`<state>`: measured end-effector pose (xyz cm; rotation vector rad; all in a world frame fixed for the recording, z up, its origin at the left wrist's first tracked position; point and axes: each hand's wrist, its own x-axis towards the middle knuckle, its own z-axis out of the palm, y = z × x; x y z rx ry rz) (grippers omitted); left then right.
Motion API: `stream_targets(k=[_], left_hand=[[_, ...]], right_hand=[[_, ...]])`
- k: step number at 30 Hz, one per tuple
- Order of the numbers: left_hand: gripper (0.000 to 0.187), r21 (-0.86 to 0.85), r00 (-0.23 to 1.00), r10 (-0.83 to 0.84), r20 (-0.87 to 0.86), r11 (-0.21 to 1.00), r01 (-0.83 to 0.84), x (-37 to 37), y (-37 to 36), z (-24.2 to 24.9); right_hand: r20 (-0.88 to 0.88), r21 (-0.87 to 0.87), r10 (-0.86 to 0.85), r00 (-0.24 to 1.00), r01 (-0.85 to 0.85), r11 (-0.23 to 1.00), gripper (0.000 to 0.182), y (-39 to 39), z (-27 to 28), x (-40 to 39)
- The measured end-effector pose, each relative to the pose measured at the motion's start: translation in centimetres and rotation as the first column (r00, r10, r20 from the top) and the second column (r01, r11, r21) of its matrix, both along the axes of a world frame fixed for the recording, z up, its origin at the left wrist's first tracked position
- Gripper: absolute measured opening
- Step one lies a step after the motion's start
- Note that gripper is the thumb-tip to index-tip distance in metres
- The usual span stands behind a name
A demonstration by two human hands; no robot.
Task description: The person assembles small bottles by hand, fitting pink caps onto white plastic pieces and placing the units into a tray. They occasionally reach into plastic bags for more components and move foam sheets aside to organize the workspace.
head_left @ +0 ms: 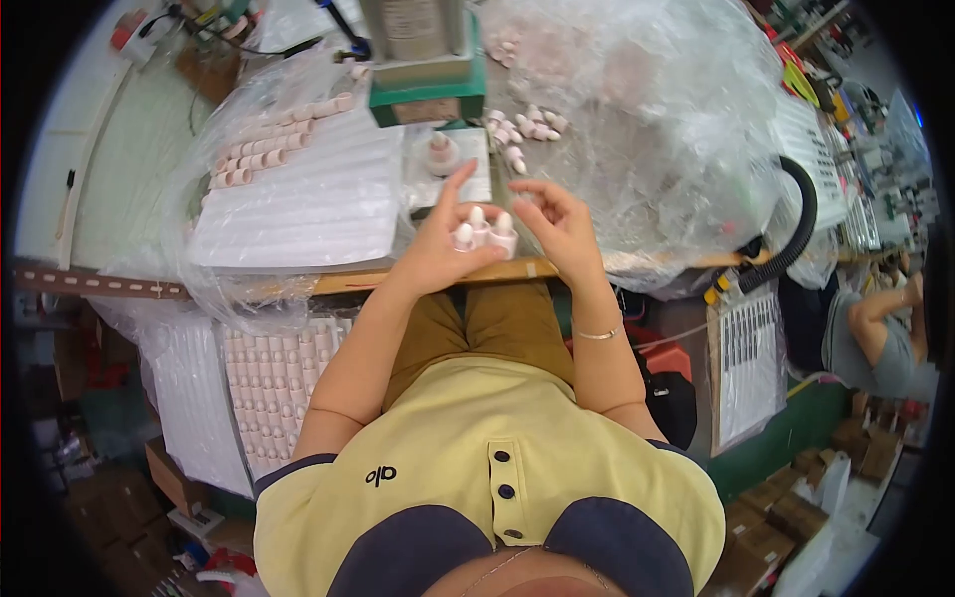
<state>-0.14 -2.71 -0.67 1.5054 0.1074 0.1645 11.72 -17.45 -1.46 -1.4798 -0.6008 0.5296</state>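
My left hand (435,246) is closed around several small pale-pink pieces with rounded white tips (503,229), held upright at the table's front edge. Its index finger stretches forward toward a round holder (441,157), where another white-tipped piece stands upright under the press (426,95). To the right, my right hand (569,231) has its thumb and index finger apart, and I see nothing held between them. Beyond that hand lies a loose group of white-tipped pink pieces (537,124).
Rows of pink cylinders (264,149) lie on white foam sheeting (308,214) at left. Crumpled clear plastic (657,129) covers the right side. A black hose (802,214) curves at the right edge. Below left stands a tray of finished-looking pink pieces (269,383). Another person (880,333) sits far right.
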Motion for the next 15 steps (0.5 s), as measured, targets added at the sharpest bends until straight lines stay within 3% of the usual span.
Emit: stream_targets(k=[4, 6, 10, 12, 15], left_hand=[[0.102, 0.021, 0.958, -0.275, -0.085, 0.96, 0.278, 3.1, -6.7, -1.1], [0.1, -0.013, 0.934, -0.341, -0.109, 0.94, 0.342, 5.0, -10.0, -3.2], [0.088, -0.04, 0.865, -0.47, -0.177, 0.881, 0.471, 9.0, -16.8, -6.2], [0.086, -0.215, 0.761, -0.605, -0.233, 0.795, 0.566, 11.1, -20.0, -6.9], [0.082, -0.258, 0.688, -0.657, -0.307, 0.753, 0.605, 13.7, -24.5, -7.8]], right_hand=[[-0.16, 0.013, 0.039, 0.986, -0.037, 0.999, 0.019, -7.9, -2.0, -1.3], [-0.134, -0.044, -0.133, 0.982, 0.128, 0.991, 0.015, -11.7, -3.7, -1.2], [-0.227, 0.001, -0.354, 0.907, 0.364, 0.931, 0.012, -18.8, -6.6, -1.0], [-0.25, 0.028, -0.425, 0.87, 0.445, 0.895, 0.012, -21.8, -8.0, -0.7], [-0.316, -0.007, -0.599, 0.736, 0.63, 0.777, 0.015, -25.6, -9.2, 0.4]])
